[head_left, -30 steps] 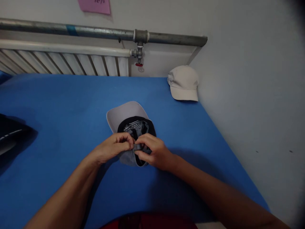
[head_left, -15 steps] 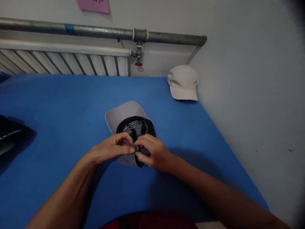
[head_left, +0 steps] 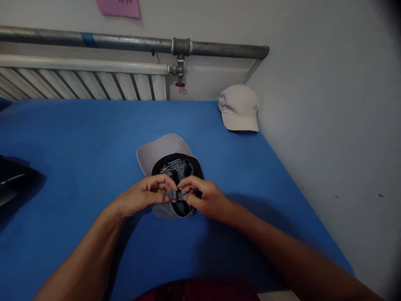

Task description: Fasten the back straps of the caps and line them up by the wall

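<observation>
A grey cap [head_left: 164,148] lies upside down on the blue surface, its brim pointing away and to the left and its dark inside facing up. Across its near opening runs a grey strap [head_left: 174,195] with a buckle. My left hand [head_left: 145,194] pinches the strap's left part near the buckle. From the other side, my right hand [head_left: 203,196] pinches the strap's right part between thumb and fingers. A short stretch of strap shows between the two hands.
A beige cap [head_left: 240,109] sits at the back right corner of the blue surface [head_left: 78,146], beside the wall. At the left edge lies a dark object [head_left: 19,175]. Behind the surface are a white radiator [head_left: 84,83] and a metal pipe [head_left: 131,44] with a red-handled valve.
My fingertips have moved slightly apart, and the strap and buckle now show between them. The view has shifted a little.
</observation>
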Demonstrator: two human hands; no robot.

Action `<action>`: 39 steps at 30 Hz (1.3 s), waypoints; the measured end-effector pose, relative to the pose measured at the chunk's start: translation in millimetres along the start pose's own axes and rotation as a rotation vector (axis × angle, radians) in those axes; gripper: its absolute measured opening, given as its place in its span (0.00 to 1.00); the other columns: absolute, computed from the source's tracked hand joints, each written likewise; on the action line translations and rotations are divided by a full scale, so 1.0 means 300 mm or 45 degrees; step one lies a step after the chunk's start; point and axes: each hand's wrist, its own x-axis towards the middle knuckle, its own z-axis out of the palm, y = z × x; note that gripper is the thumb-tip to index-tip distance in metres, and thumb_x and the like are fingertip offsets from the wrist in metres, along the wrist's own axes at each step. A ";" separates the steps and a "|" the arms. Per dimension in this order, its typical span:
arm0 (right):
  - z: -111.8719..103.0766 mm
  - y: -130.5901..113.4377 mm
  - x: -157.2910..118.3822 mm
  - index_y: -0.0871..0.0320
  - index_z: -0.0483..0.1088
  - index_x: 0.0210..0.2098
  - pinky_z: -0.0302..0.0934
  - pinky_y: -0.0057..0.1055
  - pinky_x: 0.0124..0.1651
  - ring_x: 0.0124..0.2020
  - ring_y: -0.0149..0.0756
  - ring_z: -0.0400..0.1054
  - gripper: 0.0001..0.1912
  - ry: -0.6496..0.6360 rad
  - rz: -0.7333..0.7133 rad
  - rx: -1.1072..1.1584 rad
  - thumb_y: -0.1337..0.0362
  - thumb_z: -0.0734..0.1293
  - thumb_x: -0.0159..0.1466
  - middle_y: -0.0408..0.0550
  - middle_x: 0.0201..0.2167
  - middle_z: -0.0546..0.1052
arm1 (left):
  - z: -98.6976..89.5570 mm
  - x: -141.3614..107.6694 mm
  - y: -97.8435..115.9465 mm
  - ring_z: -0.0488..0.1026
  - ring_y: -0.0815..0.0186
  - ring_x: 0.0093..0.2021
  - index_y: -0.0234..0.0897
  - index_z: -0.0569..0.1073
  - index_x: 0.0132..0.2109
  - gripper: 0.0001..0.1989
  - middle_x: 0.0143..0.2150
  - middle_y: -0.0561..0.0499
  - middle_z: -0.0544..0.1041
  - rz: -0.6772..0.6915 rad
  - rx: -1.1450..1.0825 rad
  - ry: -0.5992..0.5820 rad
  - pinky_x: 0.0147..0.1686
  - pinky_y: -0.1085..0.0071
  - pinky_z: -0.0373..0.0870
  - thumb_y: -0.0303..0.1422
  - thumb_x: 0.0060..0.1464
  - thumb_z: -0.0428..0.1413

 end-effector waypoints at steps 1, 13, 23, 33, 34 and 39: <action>0.001 0.000 0.001 0.57 0.70 0.39 0.65 0.28 0.35 0.32 0.30 0.70 0.11 0.016 -0.002 0.002 0.74 0.62 0.58 0.41 0.30 0.75 | -0.002 0.000 -0.002 0.69 0.70 0.34 0.37 0.74 0.41 0.10 0.35 0.53 0.74 0.001 0.001 0.000 0.34 0.75 0.64 0.25 0.50 0.57; 0.010 0.002 0.023 0.57 0.65 0.26 0.54 0.24 0.27 0.23 0.25 0.58 0.08 0.131 0.034 -0.041 0.76 0.61 0.52 0.36 0.21 0.66 | 0.007 0.005 0.000 0.72 0.70 0.34 0.37 0.77 0.37 0.11 0.33 0.53 0.77 0.104 -0.039 -0.021 0.36 0.75 0.65 0.21 0.47 0.56; -0.008 0.010 0.009 0.57 0.66 0.27 0.57 0.24 0.29 0.24 0.26 0.63 0.08 0.305 -0.176 -0.225 0.75 0.60 0.54 0.38 0.23 0.70 | 0.007 0.002 0.000 0.70 0.64 0.39 0.39 0.78 0.41 0.13 0.39 0.49 0.77 -0.010 0.127 0.175 0.40 0.69 0.65 0.42 0.59 0.54; -0.006 0.006 0.007 0.56 0.66 0.27 0.59 0.25 0.30 0.25 0.27 0.64 0.07 0.298 -0.194 -0.256 0.74 0.61 0.55 0.38 0.24 0.71 | -0.005 -0.001 -0.009 0.65 0.69 0.28 0.35 0.76 0.32 0.14 0.27 0.52 0.71 -0.116 0.068 0.003 0.29 0.72 0.63 0.42 0.56 0.57; -0.006 0.006 0.008 0.56 0.66 0.27 0.58 0.25 0.30 0.24 0.27 0.64 0.07 0.303 -0.193 -0.254 0.74 0.61 0.55 0.38 0.23 0.71 | -0.004 -0.001 -0.008 0.66 0.69 0.28 0.35 0.77 0.33 0.14 0.29 0.52 0.72 -0.113 0.075 -0.010 0.30 0.72 0.63 0.42 0.56 0.57; -0.005 0.007 0.014 0.56 0.66 0.26 0.58 0.25 0.30 0.25 0.27 0.64 0.07 0.305 -0.185 -0.241 0.74 0.61 0.54 0.38 0.23 0.71 | -0.008 -0.001 -0.004 0.70 0.68 0.30 0.36 0.78 0.38 0.11 0.32 0.50 0.75 -0.117 0.096 -0.033 0.32 0.72 0.65 0.40 0.55 0.58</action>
